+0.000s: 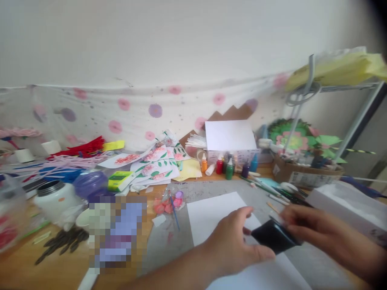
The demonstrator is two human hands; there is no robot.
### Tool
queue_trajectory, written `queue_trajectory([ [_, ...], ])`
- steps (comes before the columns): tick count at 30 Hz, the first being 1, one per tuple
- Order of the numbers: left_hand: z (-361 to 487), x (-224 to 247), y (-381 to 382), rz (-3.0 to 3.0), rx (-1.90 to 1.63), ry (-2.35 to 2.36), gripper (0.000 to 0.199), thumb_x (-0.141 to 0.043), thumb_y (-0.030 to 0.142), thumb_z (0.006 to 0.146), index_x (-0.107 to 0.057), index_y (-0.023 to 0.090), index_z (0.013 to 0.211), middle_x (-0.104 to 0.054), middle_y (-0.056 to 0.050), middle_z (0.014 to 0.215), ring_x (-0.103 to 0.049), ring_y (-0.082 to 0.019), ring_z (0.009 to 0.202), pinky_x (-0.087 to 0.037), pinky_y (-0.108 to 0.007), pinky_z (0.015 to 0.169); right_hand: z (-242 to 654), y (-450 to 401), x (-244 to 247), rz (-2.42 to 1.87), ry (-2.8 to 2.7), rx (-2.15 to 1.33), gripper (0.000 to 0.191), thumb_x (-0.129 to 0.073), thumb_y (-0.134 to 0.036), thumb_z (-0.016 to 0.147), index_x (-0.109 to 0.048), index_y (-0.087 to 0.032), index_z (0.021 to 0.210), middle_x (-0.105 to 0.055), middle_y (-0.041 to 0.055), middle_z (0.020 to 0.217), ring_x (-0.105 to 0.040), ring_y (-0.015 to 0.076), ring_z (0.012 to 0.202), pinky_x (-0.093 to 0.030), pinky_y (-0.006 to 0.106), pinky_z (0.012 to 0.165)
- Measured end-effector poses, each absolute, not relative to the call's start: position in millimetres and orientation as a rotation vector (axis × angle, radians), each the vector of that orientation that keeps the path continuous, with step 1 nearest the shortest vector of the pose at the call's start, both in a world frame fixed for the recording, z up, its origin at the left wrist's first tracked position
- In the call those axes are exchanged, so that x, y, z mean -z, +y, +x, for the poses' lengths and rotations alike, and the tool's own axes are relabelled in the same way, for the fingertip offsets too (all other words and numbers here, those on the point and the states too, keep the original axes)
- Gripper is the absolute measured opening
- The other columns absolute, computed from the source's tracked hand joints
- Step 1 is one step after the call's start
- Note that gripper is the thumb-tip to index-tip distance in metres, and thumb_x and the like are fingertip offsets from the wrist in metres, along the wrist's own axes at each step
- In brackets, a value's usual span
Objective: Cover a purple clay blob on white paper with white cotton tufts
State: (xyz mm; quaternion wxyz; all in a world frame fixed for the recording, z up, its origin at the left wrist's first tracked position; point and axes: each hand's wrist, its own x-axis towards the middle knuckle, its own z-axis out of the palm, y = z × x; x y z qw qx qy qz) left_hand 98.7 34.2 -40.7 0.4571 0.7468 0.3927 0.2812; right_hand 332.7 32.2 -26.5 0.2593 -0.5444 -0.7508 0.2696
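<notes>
- The bench (27, 270) carries everything here, its wooden top crowded with craft materials on the left and along the back.
- On it lies a grey mat (167, 253), its surface marked and stained.
- A white sheet (217, 213) lies on the mat, partly hidden by the hands; it looks thin and light, so likely to crease or slide if pressed, and best lifted by an edge.
- The left hand (231, 245) is over the sheet with its grip wide, thumb and fingers spread about the near end of the dark object; whether they touch it, I cannot tell.
- The right hand (308, 225) has a narrow grip, fingers closed on the dark object's far end.
- The dark object (273, 235) is between the two hands, above the sheet — glossy, fairly flat and blurred. I judge it light and rather stiff, perhaps slippery on its shiny face; its edges or ends seem the safest hold.
- A green bottle (229, 170) stands among others behind the mat, well apart from both hands.
- A thin blue stick (174, 211) rests left of the sheet.
</notes>
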Motion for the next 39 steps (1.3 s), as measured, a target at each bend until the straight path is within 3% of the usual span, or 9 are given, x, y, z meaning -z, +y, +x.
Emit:
queue_trajectory([
  [3, 119.9, 51.8, 55.4, 1.515, -0.574, 0.84, 0.063, -0.072, 0.037, 0.059, -0.048, 0.015, 0.114, -0.061, -0.007, 0.087, -0.059, -0.016, 0.067, -0.048, -0.029, 0.058, 312.3, 34.8, 21.0, -1.429, -1.996, -0.844, 0.023, -0.047, -0.042, 0.079, -0.051, -0.022, 0.067, -0.052, 0.0016, 0.066, -0.049, 0.0162, 0.062, -0.041, 0.026, 0.056],
  [6, 123.0, 65.8, 66.3, 1.43, -0.628, 0.785, 0.042, -0.071, 0.035, 0.061, -0.054, 0.012, 0.092, -0.055, 0.0, 0.064, -0.053, -0.011, 0.056, -0.042, -0.022, 0.051, 307.9, 42.5, 27.0, -1.412, -1.887, -0.927, 0.024, -0.048, -0.041, 0.08, -0.049, -0.02, 0.069, -0.049, 0.0002, 0.064, -0.046, 0.0144, 0.061, -0.038, 0.024, 0.055],
  [13, 106.1, 71.7, 71.2, 1.499, -0.712, 0.785, 0.031, -0.064, 0.038, 0.07, -0.054, 0.014, 0.087, -0.051, 0.002, 0.064, -0.047, -0.009, 0.055, -0.038, -0.02, 0.049, 295.4, 56.0, 29.0, -1.294, -1.773, -1.208, 0.022, -0.054, -0.037, 0.078, -0.052, -0.016, 0.073, -0.048, -0.0017, 0.063, -0.041, 0.0104, 0.059, -0.033, 0.021, 0.054],
  [17, 106.6, 68.9, 77.2, 1.506, -0.734, 0.803, 0.027, -0.059, 0.038, 0.074, -0.05, 0.014, 0.082, -0.048, 0.003, 0.062, -0.046, -0.009, 0.054, -0.039, -0.02, 0.048, 282.1, 62.5, 22.1, -1.432, -1.744, -1.085, 0.013, -0.053, -0.025, 0.074, -0.052, -0.016, 0.065, -0.048, -0.0029, 0.058, -0.041, 0.0094, 0.055, -0.032, 0.02, 0.052],
  [25, 103.8, 72.0, 80.3, 1.553, -0.685, 0.881, 0.042, -0.06, 0.055, 0.067, -0.047, 0.015, 0.073, -0.039, 0.005, 0.055, -0.04, -0.009, 0.046, -0.034, -0.019, 0.035, 259.7, 53.3, 25.3, -1.5, -1.854, -0.9, 0.007, -0.051, -0.012, 0.067, -0.052, -0.016, 0.061, -0.051, -0.0038, 0.058, -0.043, 0.0085, 0.057, -0.032, 0.018, 0.052],
  [35, 106.3, 55.6, 71.7, 1.47, -0.786, 0.723, 0.045, -0.068, 0.049, 0.061, -0.055, 0.012, 0.082, -0.044, 0.002, 0.061, -0.041, -0.009, 0.053, -0.038, -0.019, 0.041, 279.5, 44.5, 3.1, -1.403, -1.765, -0.966, 0.01, -0.057, -0.02, 0.071, -0.054, -0.014, 0.064, -0.05, -0.0028, 0.056, -0.042, 0.0083, 0.054, -0.033, 0.019, 0.05],
  [39, 105.2, 55.1, 70.7, 1.48, -0.732, 0.764, 0.044, -0.068, 0.049, 0.061, -0.055, 0.012, 0.081, -0.046, 0.001, 0.062, -0.042, -0.009, 0.052, -0.036, -0.019, 0.04, 277.7, 46.7, 8.5, -1.304, -1.661, -1.212, 0.012, -0.052, -0.026, 0.077, -0.053, -0.015, 0.072, -0.049, -0.0027, 0.06, -0.044, 0.0085, 0.052, -0.036, 0.02, 0.048],
])
